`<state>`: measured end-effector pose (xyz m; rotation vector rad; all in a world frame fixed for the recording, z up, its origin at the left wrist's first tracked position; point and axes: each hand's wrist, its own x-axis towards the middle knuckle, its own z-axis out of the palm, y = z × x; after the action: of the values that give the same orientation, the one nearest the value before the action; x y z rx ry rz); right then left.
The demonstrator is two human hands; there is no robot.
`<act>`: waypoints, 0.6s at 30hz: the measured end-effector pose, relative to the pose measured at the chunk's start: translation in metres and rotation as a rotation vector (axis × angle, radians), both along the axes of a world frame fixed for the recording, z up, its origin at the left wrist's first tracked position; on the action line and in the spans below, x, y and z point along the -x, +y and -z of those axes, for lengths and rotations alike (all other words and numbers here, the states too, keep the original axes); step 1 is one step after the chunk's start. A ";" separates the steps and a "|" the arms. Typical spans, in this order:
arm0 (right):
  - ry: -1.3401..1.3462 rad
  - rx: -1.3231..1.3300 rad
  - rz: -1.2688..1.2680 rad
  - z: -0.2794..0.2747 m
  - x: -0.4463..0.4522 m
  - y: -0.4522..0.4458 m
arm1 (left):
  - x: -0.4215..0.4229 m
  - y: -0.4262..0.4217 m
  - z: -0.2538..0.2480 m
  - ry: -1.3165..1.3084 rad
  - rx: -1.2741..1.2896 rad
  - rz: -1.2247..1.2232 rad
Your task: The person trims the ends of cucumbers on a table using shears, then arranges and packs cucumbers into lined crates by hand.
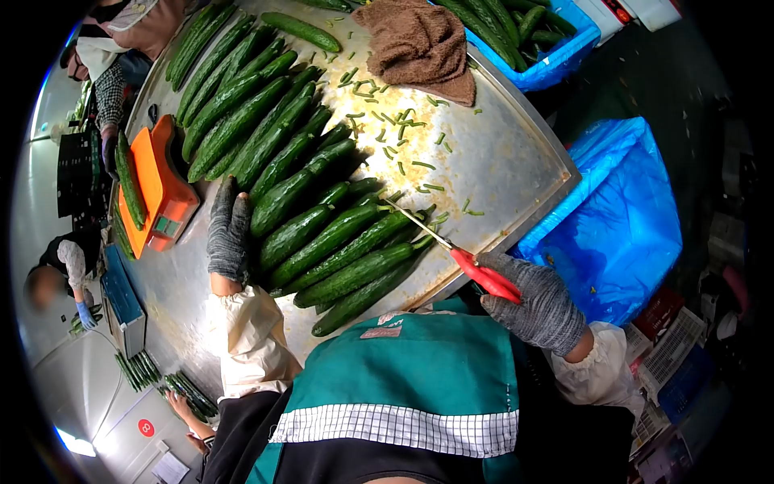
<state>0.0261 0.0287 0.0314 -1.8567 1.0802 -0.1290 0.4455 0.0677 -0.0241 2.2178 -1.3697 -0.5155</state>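
Observation:
Dark green cucumbers (282,191) lie side by side in a long row on the metal table (516,137). My left hand (229,234), in a grey glove, rests against the left ends of the cucumbers, its fingers stretched and not wrapped round one. My right hand (538,302), gloved too, is closed round the red handles of the scissors (485,275). The blades point up and left to the stem ends of the nearer cucumbers. Small cut stems (401,121) are scattered over the wet metal beyond the blades.
An orange scale (165,194) with a cucumber on it stands at the left, near a co-worker's dark-gloved hand. A brown towel (419,48) lies at the far edge. Blue-lined crates (621,234) stand at the right, one holding cucumbers. Other people are at the left.

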 end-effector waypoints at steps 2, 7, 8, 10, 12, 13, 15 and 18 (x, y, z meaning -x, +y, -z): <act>-0.014 -0.017 0.010 0.002 -0.005 -0.002 | 0.006 -0.002 -0.005 0.013 -0.007 -0.010; -0.026 0.052 0.020 0.003 -0.013 -0.003 | 0.004 -0.003 -0.007 0.004 -0.002 0.018; -0.025 0.051 0.019 0.001 -0.015 -0.004 | 0.003 -0.003 -0.006 0.008 0.005 0.018; 0.037 0.016 -0.003 -0.003 -0.020 -0.007 | 0.003 -0.002 -0.005 0.014 0.011 0.017; 0.071 -0.034 -0.012 -0.005 -0.022 -0.010 | 0.006 -0.002 -0.006 -0.004 0.001 -0.007; 0.102 -0.083 -0.020 -0.006 -0.023 -0.010 | 0.004 -0.002 -0.005 -0.003 0.000 -0.009; 0.083 -0.066 -0.015 -0.001 -0.023 -0.008 | 0.001 -0.002 -0.003 -0.035 0.020 0.019; 0.049 -0.057 0.013 0.001 -0.024 -0.005 | 0.002 -0.002 -0.004 0.007 0.032 -0.006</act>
<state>0.0498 0.0234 0.0300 -1.8106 1.1182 -0.0600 0.4438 0.0655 -0.0203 2.1914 -1.3583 -0.4954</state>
